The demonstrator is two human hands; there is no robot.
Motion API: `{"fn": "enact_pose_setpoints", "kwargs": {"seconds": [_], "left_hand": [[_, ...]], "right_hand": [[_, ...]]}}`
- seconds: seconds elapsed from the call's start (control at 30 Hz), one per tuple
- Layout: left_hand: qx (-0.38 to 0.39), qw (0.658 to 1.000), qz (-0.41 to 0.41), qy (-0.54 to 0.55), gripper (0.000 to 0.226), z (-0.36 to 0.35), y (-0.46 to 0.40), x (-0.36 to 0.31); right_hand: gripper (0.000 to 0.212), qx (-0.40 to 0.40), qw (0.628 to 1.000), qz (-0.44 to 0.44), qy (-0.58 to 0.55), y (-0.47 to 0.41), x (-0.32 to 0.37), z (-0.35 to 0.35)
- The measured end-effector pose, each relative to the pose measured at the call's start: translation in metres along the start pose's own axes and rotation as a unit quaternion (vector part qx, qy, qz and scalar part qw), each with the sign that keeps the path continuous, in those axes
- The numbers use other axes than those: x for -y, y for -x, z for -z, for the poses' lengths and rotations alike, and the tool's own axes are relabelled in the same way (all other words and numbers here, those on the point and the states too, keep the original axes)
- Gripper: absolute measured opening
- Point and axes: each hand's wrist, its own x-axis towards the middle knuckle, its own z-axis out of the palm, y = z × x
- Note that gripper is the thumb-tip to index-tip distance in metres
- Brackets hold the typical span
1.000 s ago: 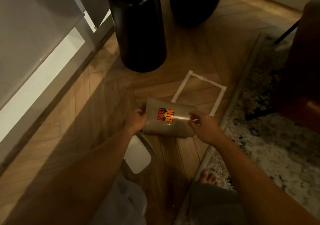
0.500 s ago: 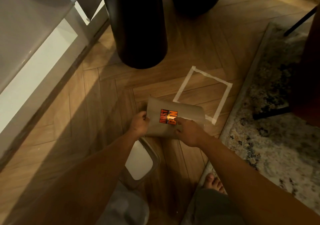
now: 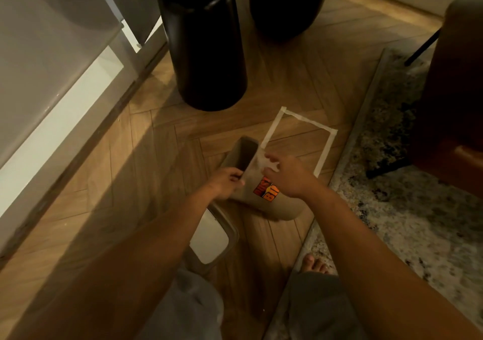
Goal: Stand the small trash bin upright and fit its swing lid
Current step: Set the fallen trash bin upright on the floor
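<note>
Beige bin point(image 3: 261, 183), orange-black label point(image 3: 266, 192)

Beyond your hands you see a herringbone wood floor point(image 3: 130, 162) with two black vases point(image 3: 206, 52); a rug point(image 3: 407, 209) lies right, a pale cabinet point(image 3: 44, 52) left.

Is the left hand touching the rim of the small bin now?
Touching. The head view shows the left hand gripping the open rim of the bin.

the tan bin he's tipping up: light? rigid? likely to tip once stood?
Probably light: the left hand lifts the bin by a rim pinch, right hand steadying. Walls look rigid, holding shape. Empty and tapered toward its base, it may tip easily.
</note>
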Motion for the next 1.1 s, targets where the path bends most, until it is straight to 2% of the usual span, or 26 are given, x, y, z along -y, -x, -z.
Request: {"fn": "enact_pose_setpoints", "kwargs": {"seconds": [0.13,0.27,0.33,0.47,0.57,0.67,0.73,0.8,0.9,0.97,1.1], "left_hand": [[0.008,0.999,-0.036,-0.031,0.032,-0.006,0.021,-0.01],[0.012,0.994,-0.081,-0.069,0.026,-0.009,0.043,-0.019],[0.027,0.99,-0.101,-0.095,0.023,-0.009,0.057,-0.025],[0.007,0.963,-0.177,-0.203,0.023,-0.012,0.079,-0.029],[-0.034,0.945,-0.191,-0.264,0.026,-0.016,0.094,-0.037],[-0.042,0.959,-0.147,-0.237,0.03,-0.017,0.105,-0.034],[-0.037,0.973,-0.125,-0.188,0.054,-0.016,0.111,-0.031],[-0.069,0.987,-0.104,-0.1,0.08,-0.016,0.113,-0.03],[-0.121,0.991,-0.061,-0.007,0.1,-0.013,0.107,-0.024],[-0.11,0.992,-0.059,0.01,0.102,-0.01,0.104,-0.023],[-0.131,0.987,-0.088,0.008,0.083,-0.011,0.095,-0.022]], "right_hand": [[0.047,-0.054,0.997,-0.023,-0.056,0.021,0.002,0.011],[0.071,-0.086,0.98,-0.096,-0.15,0.032,-0.006,0.016],[0.076,-0.091,0.965,-0.133,-0.208,0.038,-0.01,0.017],[0.047,-0.05,0.953,-0.171,-0.243,0.054,-0.021,0.016],[0.047,-0.042,0.957,-0.17,-0.231,0.063,-0.029,0.013],[0.052,-0.068,0.959,-0.13,-0.242,0.076,-0.026,0.012],[0.057,-0.099,0.961,-0.099,-0.237,0.085,-0.024,0.012],[0.062,-0.127,0.964,-0.081,-0.218,0.091,-0.023,0.01],[0.066,-0.165,0.961,-0.053,-0.214,0.101,-0.018,0.006],[0.072,-0.196,0.955,-0.044,-0.22,0.107,-0.016,0.003],[0.071,-0.224,0.951,-0.053,-0.206,0.109,-0.025,-0.005]]}}
